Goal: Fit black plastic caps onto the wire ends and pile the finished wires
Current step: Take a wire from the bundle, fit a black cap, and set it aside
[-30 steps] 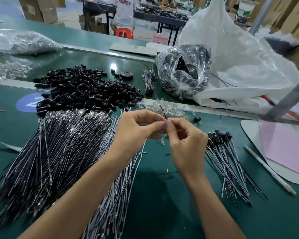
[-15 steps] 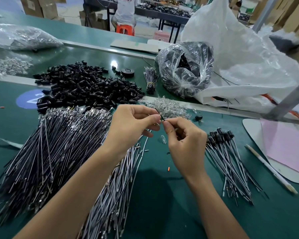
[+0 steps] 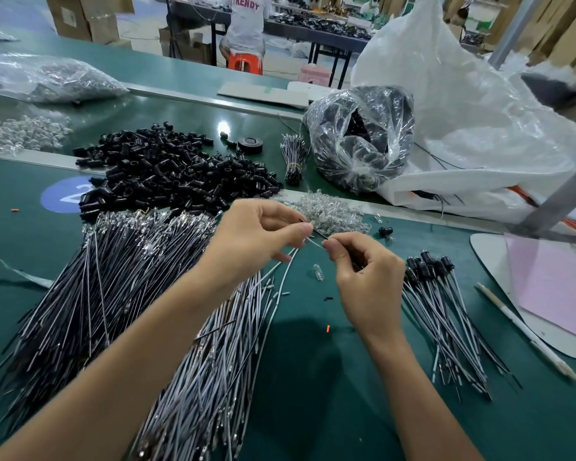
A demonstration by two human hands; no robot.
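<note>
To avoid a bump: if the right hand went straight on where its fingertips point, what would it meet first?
Most likely the left hand, pinching the same thin wire just ahead of the right hand; depth is unclear.

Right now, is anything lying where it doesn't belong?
Yes, a few small strays. One black cap lies alone, apart from the cap heap. A small clear piece lies by itself, away from the clear pile. An orange scrap lies on the green table.
</note>
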